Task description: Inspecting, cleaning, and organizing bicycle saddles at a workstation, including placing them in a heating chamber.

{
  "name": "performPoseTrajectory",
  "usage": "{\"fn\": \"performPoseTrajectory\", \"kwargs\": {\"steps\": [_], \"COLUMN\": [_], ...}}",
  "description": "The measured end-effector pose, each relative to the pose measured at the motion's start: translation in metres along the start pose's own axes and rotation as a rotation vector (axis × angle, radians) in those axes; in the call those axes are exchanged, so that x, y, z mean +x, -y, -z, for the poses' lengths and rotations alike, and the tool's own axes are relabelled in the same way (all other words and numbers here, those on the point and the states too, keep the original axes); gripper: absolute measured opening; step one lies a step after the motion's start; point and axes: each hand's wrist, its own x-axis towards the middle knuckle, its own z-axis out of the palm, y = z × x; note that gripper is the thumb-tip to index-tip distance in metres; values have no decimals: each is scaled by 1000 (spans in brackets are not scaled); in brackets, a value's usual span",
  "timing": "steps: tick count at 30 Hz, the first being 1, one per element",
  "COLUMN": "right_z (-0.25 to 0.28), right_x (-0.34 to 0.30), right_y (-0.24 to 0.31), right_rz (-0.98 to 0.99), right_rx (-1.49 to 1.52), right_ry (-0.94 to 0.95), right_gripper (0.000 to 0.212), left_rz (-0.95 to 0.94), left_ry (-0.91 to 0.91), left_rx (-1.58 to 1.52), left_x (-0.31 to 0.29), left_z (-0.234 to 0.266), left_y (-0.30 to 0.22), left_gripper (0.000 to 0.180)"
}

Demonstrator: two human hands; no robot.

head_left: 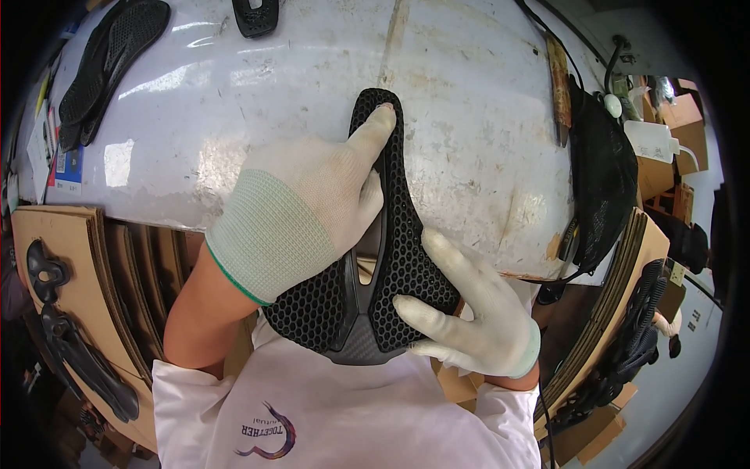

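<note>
A black bicycle saddle (402, 195) with a honeycomb-patterned top and a central slot stands out in front of my body, its narrow nose pointing away over the table. My left hand (305, 195), in a white knit glove with a pale green cuff, lies across its left side. The index finger is stretched onto the nose tip, the thumb is bent by the slot, and the other fingers are hidden. Holding the wide rear part from the right is my gloved right hand (476, 313), its fingertips on the honeycomb surface.
The white worktable (469, 94) is scuffed. Black perforated pads (113, 66) lie far left, and a slotted black part (256, 16) lies at the far edge. A wooden-handled tool (559, 90) and black mesh cloth (598, 172) are at right. Cardboard stacks (66, 289) with black parts flank me.
</note>
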Motion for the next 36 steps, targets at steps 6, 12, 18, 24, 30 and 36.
{"fn": "performPoseTrajectory", "kwargs": {"steps": [6,12,18,24,30,36], "right_z": [0,-4,-26,-48,-50,-42], "right_x": [0,-12,-14,-12,-11,4], "right_y": [-3,-11,-14,-8,3,-3], "right_rz": [-8,25,30,-2,-98,90], "right_rx": [52,99,359,307,76,-202], "right_ry": [25,59,-37,-142,-158,-205], "right_gripper": [63,65,81,70,32,33], "left_rz": [3,-14,38,53,8,45], "left_ry": [-1,-44,-28,7,4,79], "left_rx": [-14,24,15,23,-21,-13], "left_x": [0,-2,0,-1,-1,1], "left_z": [-1,-3,-8,-5,-5,0], "left_y": [0,-2,-1,-3,0,-2], "left_gripper": [56,53,51,51,55,58]}}
